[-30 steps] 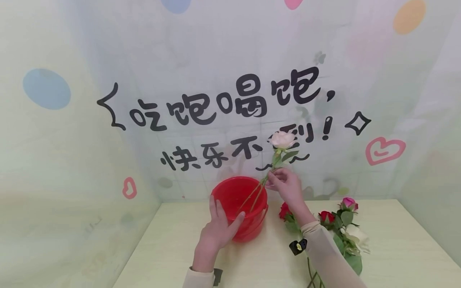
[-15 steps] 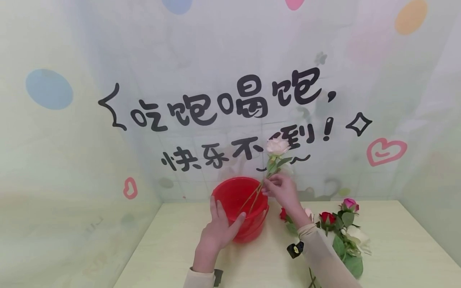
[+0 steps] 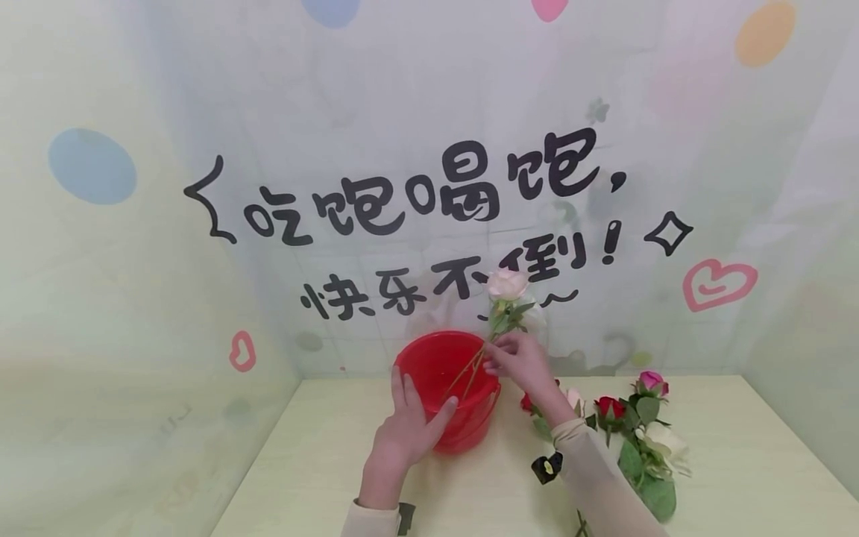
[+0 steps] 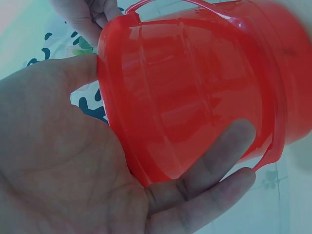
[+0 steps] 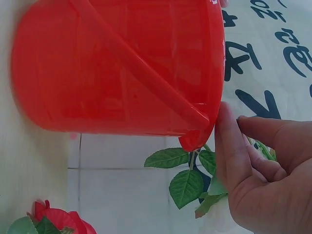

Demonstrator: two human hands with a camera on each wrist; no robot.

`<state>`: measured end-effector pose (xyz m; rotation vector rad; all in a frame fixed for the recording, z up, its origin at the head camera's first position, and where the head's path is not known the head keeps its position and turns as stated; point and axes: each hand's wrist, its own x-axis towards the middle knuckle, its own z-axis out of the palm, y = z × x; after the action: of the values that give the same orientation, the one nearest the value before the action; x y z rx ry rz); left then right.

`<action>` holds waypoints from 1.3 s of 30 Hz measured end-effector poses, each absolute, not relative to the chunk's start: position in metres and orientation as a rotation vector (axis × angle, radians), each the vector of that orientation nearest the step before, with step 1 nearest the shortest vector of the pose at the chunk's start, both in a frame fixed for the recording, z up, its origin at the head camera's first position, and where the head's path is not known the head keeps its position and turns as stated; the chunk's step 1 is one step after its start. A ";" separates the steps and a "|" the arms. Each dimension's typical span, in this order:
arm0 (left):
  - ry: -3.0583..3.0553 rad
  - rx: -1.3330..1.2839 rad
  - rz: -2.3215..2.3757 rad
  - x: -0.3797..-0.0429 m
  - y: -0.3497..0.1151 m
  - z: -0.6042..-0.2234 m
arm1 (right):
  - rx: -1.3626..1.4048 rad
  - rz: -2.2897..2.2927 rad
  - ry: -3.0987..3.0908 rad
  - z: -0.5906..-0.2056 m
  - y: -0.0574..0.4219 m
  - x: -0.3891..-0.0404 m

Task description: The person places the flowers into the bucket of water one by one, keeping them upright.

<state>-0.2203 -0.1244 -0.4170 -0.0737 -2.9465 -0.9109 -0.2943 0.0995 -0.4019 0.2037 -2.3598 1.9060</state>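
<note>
A red plastic bucket [image 3: 466,429] stands on the table near the back wall, its handle hanging down at the right. My left hand [image 3: 401,440] rests on its near left side, thumb at the rim and two fingers lying straight along the outer wall in the left wrist view. My right hand [image 3: 526,364] pinches the stems of artificial roses just above the bucket's right rim. A pale pink rose [image 3: 508,285] tops them, with a whitish bloom [image 3: 535,317] partly behind. Two thin stems slant down into the bucket. Green leaves [image 5: 186,189] show beyond the rim in the right wrist view.
More roses lie on the table [image 3: 322,462] to the right: a red rose [image 3: 609,408], a magenta rose [image 3: 651,383] and a cream rose [image 3: 663,440]. My right forearm partly covers other blooms there. A printed wall sheet [image 3: 403,97] hangs close behind the bucket.
My right hand has moved slightly left and down, carrying the roses; the pink bloom is lower and their stems reach deeper into the bucket. The left hand and bucket stay put.
</note>
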 end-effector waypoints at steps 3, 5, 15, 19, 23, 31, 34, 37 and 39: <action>-2.948 -0.072 -0.908 -0.220 -0.125 -0.418 | 0.217 1.894 -2.381 -0.403 0.098 -0.293; -2.946 -0.075 -0.909 -0.220 -0.125 -0.418 | 0.233 1.881 -2.395 -0.403 0.098 -0.293; -2.938 -0.082 -0.908 -0.220 -0.125 -0.418 | 0.227 1.833 -2.500 -0.397 0.095 -0.296; -2.936 -0.083 -0.902 -0.221 -0.125 -0.418 | 0.215 1.854 -2.512 -0.396 0.095 -0.296; -2.934 -0.084 -0.899 -0.220 -0.125 -0.418 | 0.213 1.892 -2.503 -0.398 0.096 -0.297; -2.938 -0.083 -0.891 -0.220 -0.124 -0.417 | 0.200 2.038 -2.464 -0.398 0.101 -0.299; -2.942 -0.081 -0.889 -0.220 -0.124 -0.416 | 0.183 2.101 -2.463 -0.397 0.104 -0.300; -2.944 -0.077 -0.893 -0.219 -0.124 -0.417 | 0.164 2.121 -2.486 -0.396 0.106 -0.299; -2.942 -0.077 -0.894 -0.219 -0.124 -0.417 | 0.149 2.136 -2.497 -0.396 0.107 -0.298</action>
<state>-0.2193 -0.1236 -0.4171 -0.0766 -2.9422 -0.8937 -0.2979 0.1071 -0.3959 0.1492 -2.4966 2.1358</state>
